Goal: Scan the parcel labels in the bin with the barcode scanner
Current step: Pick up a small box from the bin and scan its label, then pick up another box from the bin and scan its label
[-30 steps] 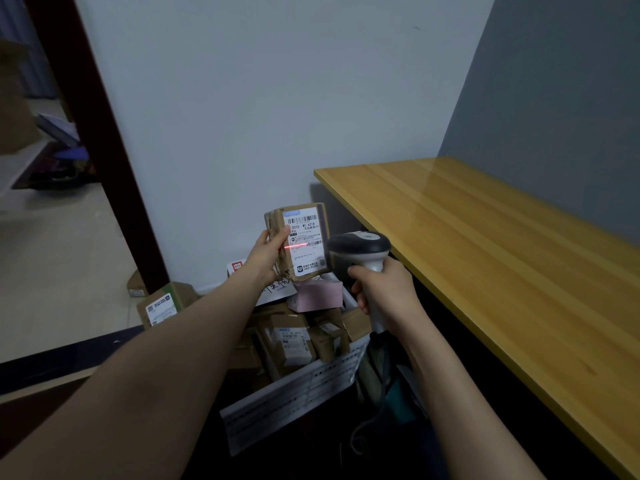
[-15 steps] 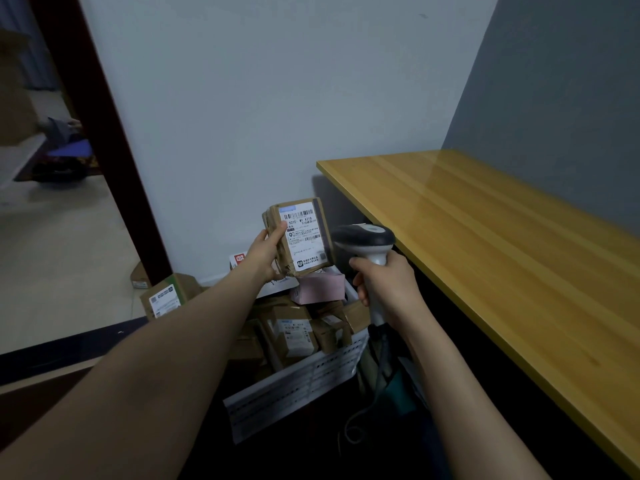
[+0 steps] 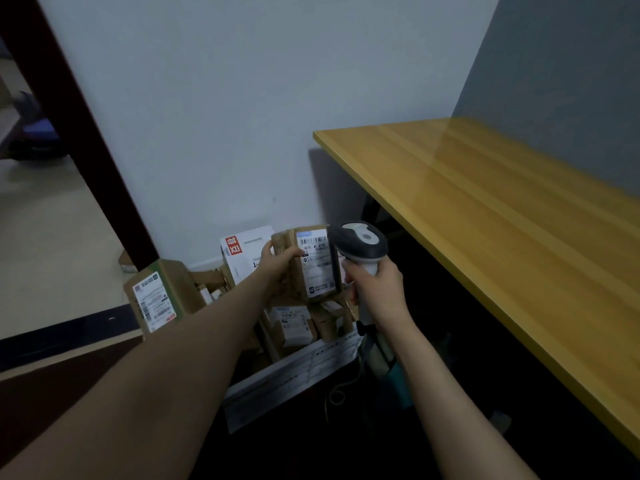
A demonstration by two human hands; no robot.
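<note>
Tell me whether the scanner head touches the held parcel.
Cannot tell. In the head view the scanner overlaps the parcel edge; no gap or contact shows.

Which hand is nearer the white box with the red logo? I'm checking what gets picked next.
Left. The left hand holds a brown parcel right beside the white box; the right hand grips the scanner farther right.

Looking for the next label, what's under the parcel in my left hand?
Below the held parcel lie brown labelled parcels in the bin; anything deeper is covered.
</note>
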